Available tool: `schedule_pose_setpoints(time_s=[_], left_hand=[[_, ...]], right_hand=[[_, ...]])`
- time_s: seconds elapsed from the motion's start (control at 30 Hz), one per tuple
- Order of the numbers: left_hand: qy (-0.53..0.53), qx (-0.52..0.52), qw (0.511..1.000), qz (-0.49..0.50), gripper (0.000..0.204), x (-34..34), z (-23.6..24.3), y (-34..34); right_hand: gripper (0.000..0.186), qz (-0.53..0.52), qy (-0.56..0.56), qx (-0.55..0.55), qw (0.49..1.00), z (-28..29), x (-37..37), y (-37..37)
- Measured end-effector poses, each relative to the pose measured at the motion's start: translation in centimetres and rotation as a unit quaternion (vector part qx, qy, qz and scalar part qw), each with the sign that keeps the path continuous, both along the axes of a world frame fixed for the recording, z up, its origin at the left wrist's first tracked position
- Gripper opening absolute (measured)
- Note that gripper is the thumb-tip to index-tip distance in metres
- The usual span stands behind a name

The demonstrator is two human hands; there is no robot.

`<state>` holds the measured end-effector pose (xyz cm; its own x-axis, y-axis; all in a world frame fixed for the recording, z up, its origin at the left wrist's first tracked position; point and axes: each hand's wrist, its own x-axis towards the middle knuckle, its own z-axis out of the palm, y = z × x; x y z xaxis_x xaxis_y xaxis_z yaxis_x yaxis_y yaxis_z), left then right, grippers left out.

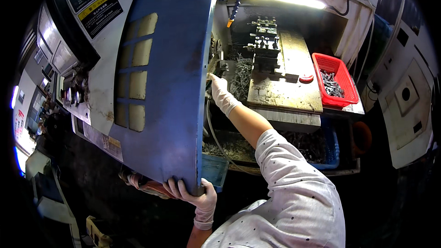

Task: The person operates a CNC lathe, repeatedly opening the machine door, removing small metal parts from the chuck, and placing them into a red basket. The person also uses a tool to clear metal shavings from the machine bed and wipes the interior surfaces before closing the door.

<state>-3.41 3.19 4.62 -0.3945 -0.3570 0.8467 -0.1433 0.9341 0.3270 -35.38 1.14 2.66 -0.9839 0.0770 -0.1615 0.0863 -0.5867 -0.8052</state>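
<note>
My gloved left hand grips the lower corner of a large blue machine door with small windows. My gloved right hand reaches inside the machine beside the door's edge, at a metal fitting that is partly hidden by the door; its fingers are curled, and what they hold I cannot make out. To its right, a column of tool holders stands on a dirty metal plate. Tangled metal swarf lies between fitting and plate. An orange-tipped coolant hose hangs above.
A red basket of metal parts sits right of the plate, near a small red round object. Below are blue bins and an orange container. A lit tube runs overhead. Another machine panel stands at right.
</note>
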Motion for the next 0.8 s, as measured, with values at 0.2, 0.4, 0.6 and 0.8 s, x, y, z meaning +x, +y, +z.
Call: schedule_pose_setpoints(time_s=[0.2, 0.4, 0.6, 0.8], left_hand=[[0.005, -0.006, 1.000, -0.030, 0.060, -0.1, -0.1, 0.0], [0.012, -0.008, 1.000, -0.025, 0.058, -0.2, -0.3, 0.0], [0.018, -0.004, 1.000, -0.010, 0.057, 0.1, -0.6, 0.0], [0.028, 0.002, 0.999, 0.022, 0.057, -0.4, -0.5, 0.8]], right_hand=[[0.011, -0.012, 0.014, 0.024, 1.000, -1.8, -1.9, 0.8], [0.024, -0.205, -0.001, 0.019, 0.979, -3.3, -4.4, -0.2], [0.016, -0.027, 0.012, -0.065, 0.997, -1.4, -1.5, -2.2], [0.011, 0.066, -0.039, -0.076, 0.994, 2.0, -0.7, 0.5]])
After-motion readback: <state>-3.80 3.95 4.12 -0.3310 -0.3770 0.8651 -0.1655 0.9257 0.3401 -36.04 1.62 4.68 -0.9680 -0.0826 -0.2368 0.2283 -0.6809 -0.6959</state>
